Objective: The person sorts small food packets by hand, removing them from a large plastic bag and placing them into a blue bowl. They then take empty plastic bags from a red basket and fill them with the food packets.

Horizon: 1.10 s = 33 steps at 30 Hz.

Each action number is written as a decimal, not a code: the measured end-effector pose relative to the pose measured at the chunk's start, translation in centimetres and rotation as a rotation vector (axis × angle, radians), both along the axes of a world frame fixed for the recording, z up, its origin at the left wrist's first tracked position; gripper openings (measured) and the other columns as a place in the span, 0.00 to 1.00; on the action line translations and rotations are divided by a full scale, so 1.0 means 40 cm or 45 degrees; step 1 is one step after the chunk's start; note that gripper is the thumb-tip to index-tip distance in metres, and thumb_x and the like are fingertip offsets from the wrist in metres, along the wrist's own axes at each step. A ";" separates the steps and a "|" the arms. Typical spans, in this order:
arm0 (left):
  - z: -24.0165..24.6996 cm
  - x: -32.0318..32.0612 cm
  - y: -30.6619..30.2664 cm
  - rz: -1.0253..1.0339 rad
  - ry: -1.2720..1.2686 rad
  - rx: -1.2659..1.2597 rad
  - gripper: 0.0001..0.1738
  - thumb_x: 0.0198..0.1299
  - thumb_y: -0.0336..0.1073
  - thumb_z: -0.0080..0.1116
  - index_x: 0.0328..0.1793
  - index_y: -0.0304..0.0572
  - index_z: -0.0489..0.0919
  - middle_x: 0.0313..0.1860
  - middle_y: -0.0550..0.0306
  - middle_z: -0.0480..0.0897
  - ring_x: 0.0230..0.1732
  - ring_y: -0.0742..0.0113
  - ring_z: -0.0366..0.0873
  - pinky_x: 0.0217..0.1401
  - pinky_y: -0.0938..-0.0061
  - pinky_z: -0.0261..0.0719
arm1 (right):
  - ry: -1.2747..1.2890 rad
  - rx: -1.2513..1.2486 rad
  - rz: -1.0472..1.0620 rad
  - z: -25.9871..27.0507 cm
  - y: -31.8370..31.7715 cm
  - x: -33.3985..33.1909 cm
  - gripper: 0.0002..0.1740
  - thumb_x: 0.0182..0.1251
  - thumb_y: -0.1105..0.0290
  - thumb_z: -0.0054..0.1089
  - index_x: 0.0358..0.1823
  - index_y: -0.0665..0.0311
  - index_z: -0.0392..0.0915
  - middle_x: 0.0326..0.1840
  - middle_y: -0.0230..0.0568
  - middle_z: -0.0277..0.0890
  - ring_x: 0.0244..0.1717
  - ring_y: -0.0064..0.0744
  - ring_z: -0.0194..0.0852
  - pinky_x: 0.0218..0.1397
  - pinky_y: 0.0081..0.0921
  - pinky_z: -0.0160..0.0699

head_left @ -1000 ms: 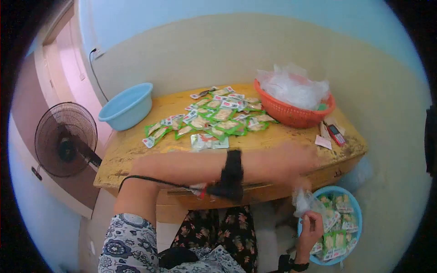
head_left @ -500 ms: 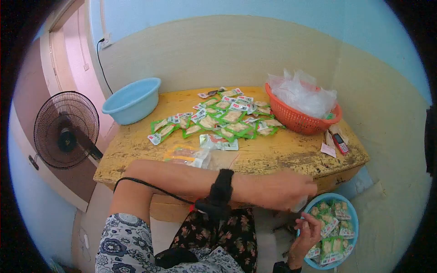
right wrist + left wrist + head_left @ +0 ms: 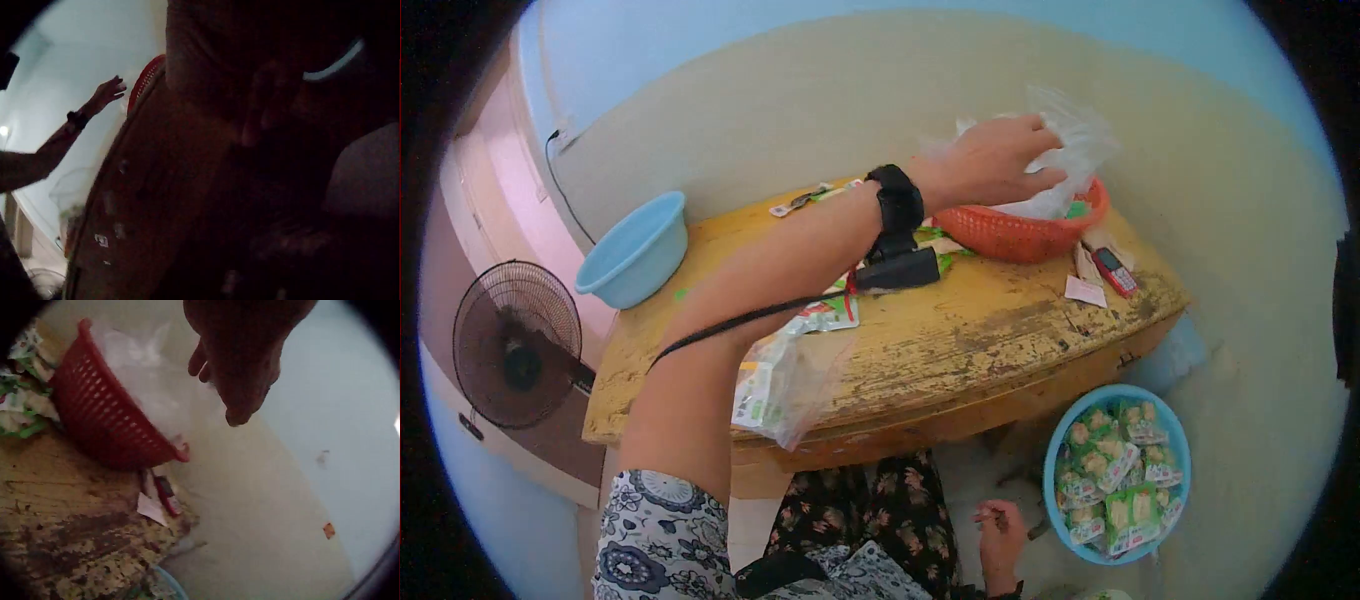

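Observation:
My left hand point(image 3: 995, 160) is over the orange-red plastic basket point(image 3: 1025, 240), its fingers apart beside the clear plastic bags point(image 3: 1080, 130) heaped in it. In the left wrist view the same hand point(image 3: 240, 362) hangs dark above the basket point(image 3: 106, 419), fingertips overlapping the film. My right hand point(image 3: 1000, 545) is low by my lap, fingers loosely bent with nothing between them. To its right, a blue basin point(image 3: 1055, 480) holds several green-and-white food packets point(image 3: 1135, 510). My left forearm hides most of the packets on the table.
A worn yellow wooden table point(image 3: 960, 350) bears another light-blue basin point(image 3: 640, 255), a red phone point(image 3: 1115, 272), a paper slip point(image 3: 1085, 291) and a clear bag point(image 3: 785, 390) drooping over the front edge. A black fan point(image 3: 518, 345) stands at the left.
My left hand has swung from beside the floor basin up to the orange-red basket. My right hand has drawn left, away from the floor basin. The clear film between my hands is gone from there.

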<state>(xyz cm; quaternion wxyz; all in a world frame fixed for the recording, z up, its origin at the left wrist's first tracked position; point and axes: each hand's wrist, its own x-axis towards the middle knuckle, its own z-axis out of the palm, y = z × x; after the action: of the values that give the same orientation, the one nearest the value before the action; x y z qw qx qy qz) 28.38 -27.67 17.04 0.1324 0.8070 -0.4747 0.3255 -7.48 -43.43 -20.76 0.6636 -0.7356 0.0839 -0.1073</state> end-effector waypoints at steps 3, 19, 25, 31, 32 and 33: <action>-0.068 0.093 0.021 0.210 0.218 0.272 0.39 0.72 0.65 0.52 0.67 0.33 0.80 0.61 0.33 0.82 0.61 0.37 0.81 0.65 0.50 0.78 | -0.075 -0.333 0.137 -0.112 -0.025 -0.025 0.04 0.71 0.74 0.62 0.44 0.66 0.82 0.40 0.41 0.85 0.35 0.29 0.85 0.41 0.28 0.82; -0.120 0.309 0.124 0.293 0.847 0.855 0.39 0.78 0.62 0.43 0.80 0.37 0.70 0.73 0.35 0.75 0.78 0.41 0.68 0.78 0.55 0.67 | 0.055 -0.540 0.369 -0.181 0.070 0.055 0.13 0.75 0.64 0.55 0.52 0.61 0.81 0.45 0.53 0.81 0.47 0.59 0.81 0.50 0.51 0.81; -0.154 0.471 0.216 0.253 0.484 0.831 0.36 0.79 0.58 0.42 0.80 0.39 0.70 0.75 0.36 0.73 0.79 0.42 0.66 0.80 0.55 0.65 | -0.030 -0.582 0.281 -0.194 0.071 0.106 0.11 0.67 0.70 0.59 0.49 0.60 0.77 0.43 0.51 0.80 0.43 0.59 0.82 0.45 0.54 0.80; -0.181 0.508 0.324 0.270 0.155 0.751 0.33 0.80 0.54 0.41 0.81 0.41 0.69 0.77 0.38 0.71 0.81 0.43 0.64 0.81 0.55 0.64 | -0.061 -0.412 -0.032 -0.288 0.025 0.031 0.12 0.71 0.69 0.56 0.53 0.57 0.80 0.42 0.50 0.83 0.43 0.57 0.85 0.47 0.55 0.82; -0.186 0.509 0.342 0.272 0.111 0.742 0.33 0.81 0.54 0.41 0.81 0.42 0.69 0.77 0.38 0.71 0.81 0.43 0.64 0.81 0.55 0.64 | 0.002 -0.448 -0.092 -0.278 -0.008 0.008 0.12 0.71 0.69 0.56 0.53 0.57 0.81 0.43 0.49 0.84 0.43 0.56 0.85 0.48 0.54 0.82; -0.190 0.510 0.357 0.267 0.072 0.729 0.32 0.81 0.53 0.40 0.81 0.42 0.69 0.78 0.39 0.71 0.81 0.44 0.63 0.81 0.56 0.63 | 0.071 -0.480 -0.152 -0.277 -0.040 -0.019 0.11 0.72 0.68 0.57 0.53 0.56 0.81 0.43 0.48 0.84 0.43 0.55 0.85 0.48 0.53 0.83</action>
<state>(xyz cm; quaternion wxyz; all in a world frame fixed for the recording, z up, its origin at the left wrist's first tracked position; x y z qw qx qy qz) 48.79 -13.38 9.42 -0.1217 0.8648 -0.4574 0.1677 -8.22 -45.04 -31.83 0.5041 -0.8431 0.1241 -0.1400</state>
